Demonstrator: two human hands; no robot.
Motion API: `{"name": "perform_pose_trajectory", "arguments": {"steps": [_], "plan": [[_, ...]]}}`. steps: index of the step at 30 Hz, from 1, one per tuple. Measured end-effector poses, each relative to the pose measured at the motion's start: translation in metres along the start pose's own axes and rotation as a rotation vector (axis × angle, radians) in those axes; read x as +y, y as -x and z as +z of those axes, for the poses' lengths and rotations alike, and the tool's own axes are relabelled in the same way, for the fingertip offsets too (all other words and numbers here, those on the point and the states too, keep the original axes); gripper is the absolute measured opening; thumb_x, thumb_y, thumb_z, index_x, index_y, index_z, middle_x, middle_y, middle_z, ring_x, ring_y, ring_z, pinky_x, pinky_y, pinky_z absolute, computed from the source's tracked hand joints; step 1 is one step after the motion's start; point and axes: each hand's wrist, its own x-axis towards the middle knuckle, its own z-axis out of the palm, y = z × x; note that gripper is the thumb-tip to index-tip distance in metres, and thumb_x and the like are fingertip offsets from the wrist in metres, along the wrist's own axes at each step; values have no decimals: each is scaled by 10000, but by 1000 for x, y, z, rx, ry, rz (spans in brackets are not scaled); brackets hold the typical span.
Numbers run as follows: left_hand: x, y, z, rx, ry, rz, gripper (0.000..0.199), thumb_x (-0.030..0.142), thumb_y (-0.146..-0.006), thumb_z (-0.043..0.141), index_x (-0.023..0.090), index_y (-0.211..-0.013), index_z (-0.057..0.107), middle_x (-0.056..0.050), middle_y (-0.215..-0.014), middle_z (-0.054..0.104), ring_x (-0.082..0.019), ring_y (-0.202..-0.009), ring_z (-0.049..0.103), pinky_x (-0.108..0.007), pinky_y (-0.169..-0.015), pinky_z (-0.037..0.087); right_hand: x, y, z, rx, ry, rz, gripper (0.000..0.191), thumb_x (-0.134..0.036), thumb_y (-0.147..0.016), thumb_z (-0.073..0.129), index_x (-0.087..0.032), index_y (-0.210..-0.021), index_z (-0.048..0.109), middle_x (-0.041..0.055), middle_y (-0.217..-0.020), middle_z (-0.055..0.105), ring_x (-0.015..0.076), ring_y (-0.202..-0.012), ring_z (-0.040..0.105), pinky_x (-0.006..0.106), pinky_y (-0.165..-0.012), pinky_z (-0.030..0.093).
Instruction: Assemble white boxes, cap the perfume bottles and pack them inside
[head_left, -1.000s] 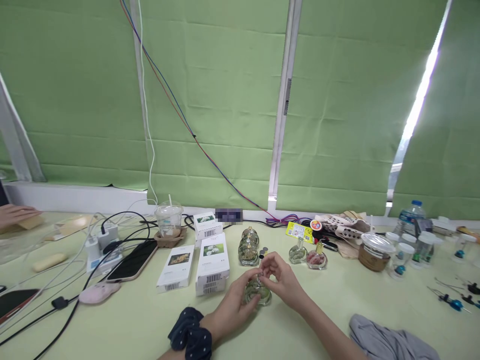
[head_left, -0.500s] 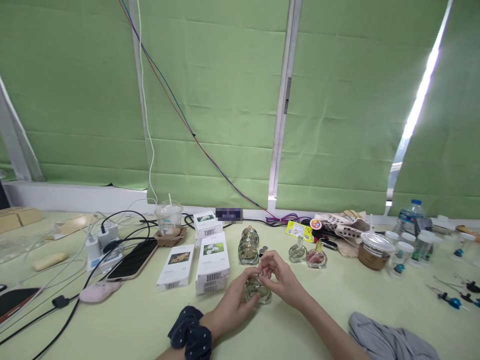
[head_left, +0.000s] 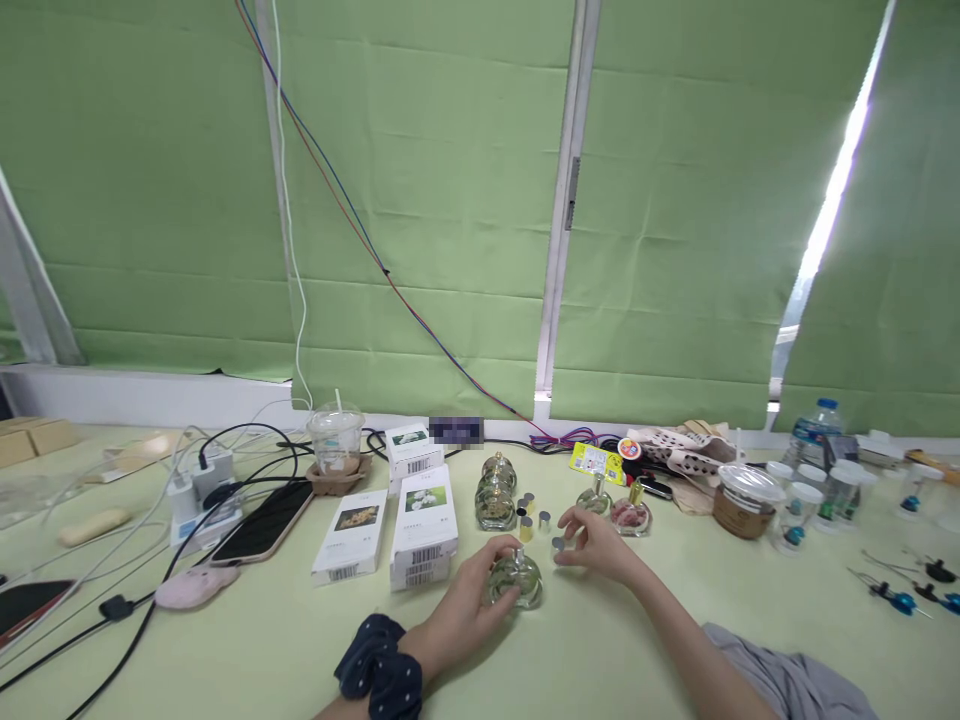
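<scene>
Green blinds hang behind the pale worktop point(head_left: 300, 640) where we work. Our left hand point(head_left: 465, 610) grasps the round glass bottle point(head_left: 516, 582) from its left side, standing upright just before us. Our right hand point(head_left: 600, 545) pinches a small grey cap point(head_left: 559, 544) just beside it. We judge the bottle as stiff, smooth, a little slippery and breakable, so the wide belly is the safe place to hold, not the thin neck. It looks clear, with greenish content. Behind stand more bottles point(head_left: 495, 495) and white boxes point(head_left: 424, 525).
</scene>
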Motion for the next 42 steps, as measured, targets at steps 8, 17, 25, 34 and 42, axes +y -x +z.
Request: {"name": "perform_pose_trajectory", "arguments": {"steps": [8, 17, 25, 34, 42], "plan": [[-1, 0, -1, -3, -19, 12, 396, 160, -834, 573, 244, -1211, 486, -76, -1198, 610, -216, -1100, 570, -376, -992, 426, -3, 1, 8, -72, -165, 9, 226, -232, -578, 766, -194, -673, 564, -7, -702, 651, 164, -662, 606, 281, -632, 477], [0, 1, 0, 1, 9, 46, 375, 142, -832, 572, 233, -1187, 492, -71, -1156, 612, -205, -1060, 571, -366, -970, 443, -49, 11, 16, -118, -411, -221, 338, -518, -762, 671, -195, -861, 663, 47, -887, 621, 180, -798, 593, 308, -704, 494], [1, 0, 1, -4, 41, 94, 409, 115, -842, 557, 235, -1215, 442, -75, -1177, 593, -202, -1096, 564, -389, -986, 435, -62, 17, 32, -83, -595, -266, 301, -375, -737, 757, -215, -943, 606, 28, -918, 592, 168, -828, 575, 304, -759, 479], [-6, 3, 3, 19, -15, 121, 622, 103, -842, 551, 294, -1372, 288, -69, -1183, 593, -208, -1102, 569, -439, -997, 425, -70, 20, 33, -67, -380, -380, 221, -296, -790, 683, -213, -994, 667, 41, -904, 601, 154, -715, 531, 305, -684, 463], [-8, 2, 1, -23, -22, 126, 524, 168, -883, 548, 255, -1374, 385, -113, -1402, 490, -254, -1295, 454, -455, -1101, 347, -69, 21, 40, -123, -331, -314, 380, -208, -750, 664, -214, -1121, 578, 36, -947, 610, 149, -716, 543, 292, -662, 459]]}}
